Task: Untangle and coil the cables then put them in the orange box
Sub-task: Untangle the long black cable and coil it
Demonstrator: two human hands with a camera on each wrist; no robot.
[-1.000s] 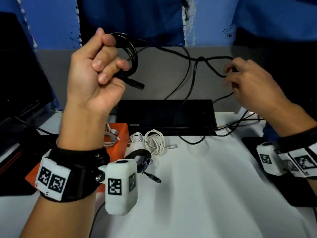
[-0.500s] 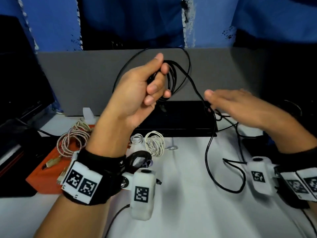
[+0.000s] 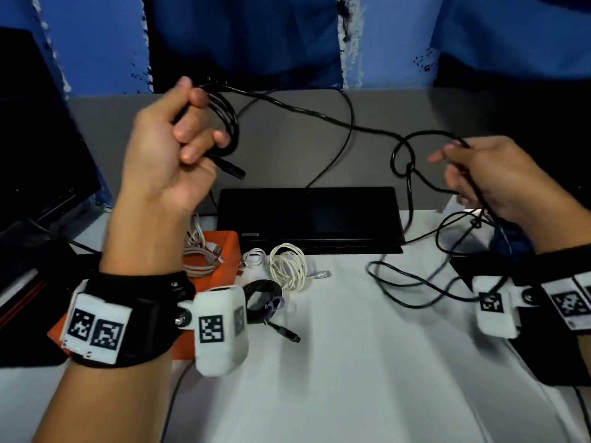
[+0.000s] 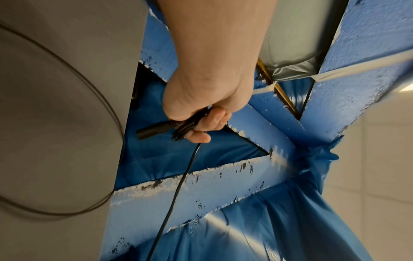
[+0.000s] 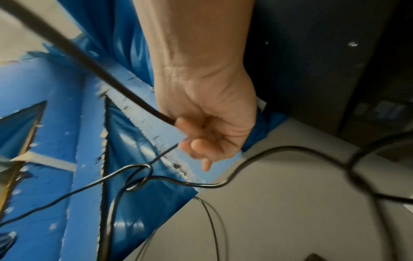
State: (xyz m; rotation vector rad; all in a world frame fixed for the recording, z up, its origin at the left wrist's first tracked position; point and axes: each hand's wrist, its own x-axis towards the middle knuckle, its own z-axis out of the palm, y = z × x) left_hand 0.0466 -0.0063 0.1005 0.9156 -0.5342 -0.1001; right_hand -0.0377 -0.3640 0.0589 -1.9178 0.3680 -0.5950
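With our hands now drawn apart again, our left hand (image 3: 166,155) grips the black cable (image 3: 287,107) coil while our right hand (image 3: 499,180) pinches its knotted slack, not yet boxed.

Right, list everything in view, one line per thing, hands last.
black cable: one, black, partly coiled in the left hand, strung across to the right hand with a loose knot near it, the rest trailing on the table
orange box: one, orange, left on the table, pale cables inside
white coiled cables: two, white, right of the box
black coiled cable: one, black, in front of the white ones
laptop: one, black, closed, at the back
table: one, white
wrist cameras: two, white, on both wrists
left hand: raised, grips the coil
right hand: raised, holds the cable
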